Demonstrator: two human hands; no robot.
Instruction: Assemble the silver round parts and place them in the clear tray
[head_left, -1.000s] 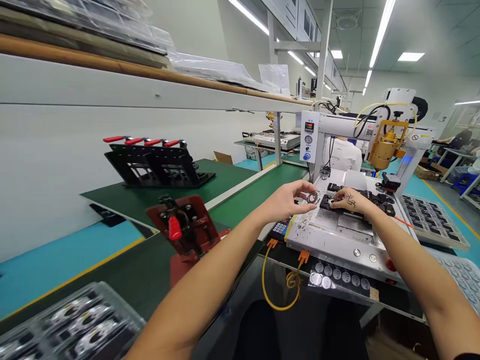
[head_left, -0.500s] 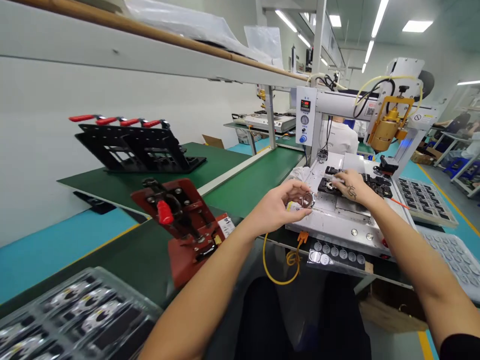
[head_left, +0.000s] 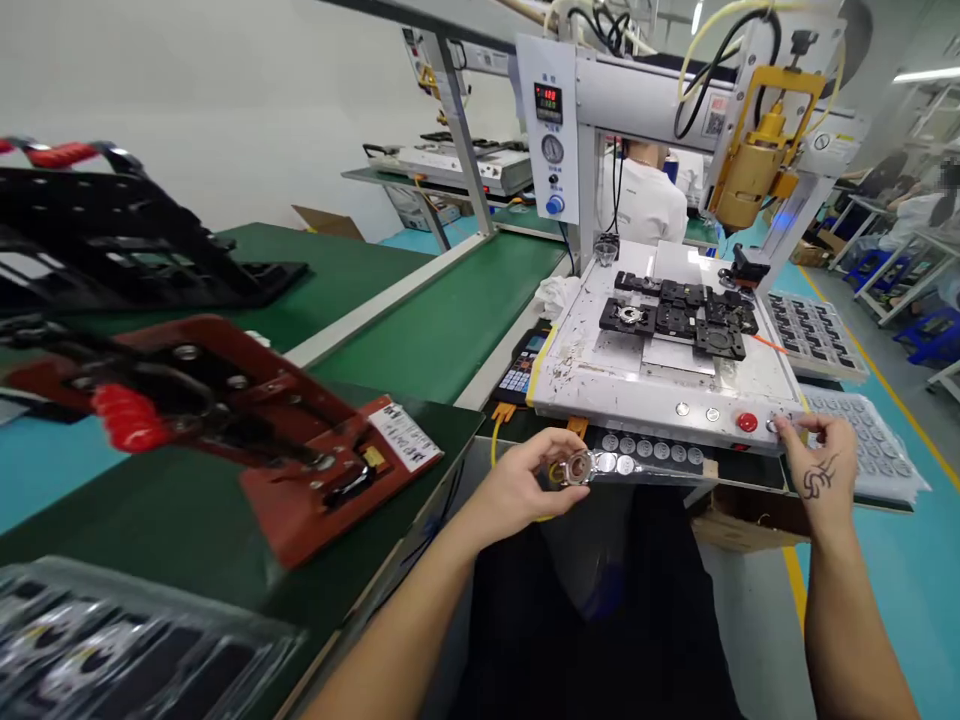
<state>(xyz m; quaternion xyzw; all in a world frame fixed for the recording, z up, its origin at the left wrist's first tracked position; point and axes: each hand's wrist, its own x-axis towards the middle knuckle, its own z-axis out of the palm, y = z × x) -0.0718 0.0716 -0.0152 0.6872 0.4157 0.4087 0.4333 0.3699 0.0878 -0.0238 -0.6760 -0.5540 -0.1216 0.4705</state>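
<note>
My left hand (head_left: 529, 480) pinches a round metal watch case (head_left: 577, 467) with an open centre between thumb and fingers, in front of the machine. At the right front corner of the white benchtop dispensing machine (head_left: 622, 385), my right hand (head_left: 821, 465) has its thumb on a push button (head_left: 776, 424), its fingers curled beside it. On the machine bed, a silvery ring-shaped part (head_left: 630, 315) sits in a black fixture (head_left: 611, 318). Other black fixture blocks (head_left: 720, 340) lie to its right. Beside that button is a red button (head_left: 746, 422).
A gold dispensing head (head_left: 750, 175) hangs above the bed. Left stands a red toggle-clamp fixture (head_left: 300, 440); a clear tray of parts (head_left: 150, 625) lies nearer. A strip of round stickers (head_left: 652, 455) hangs at the front edge. Parts trays (head_left: 817, 335) stand right; a person (head_left: 641, 200) sits behind.
My right hand has left the black fixture on the bed and moved to the machine's front right corner. My left hand, still holding the watch case, is lower. The view has turned down and right.
</note>
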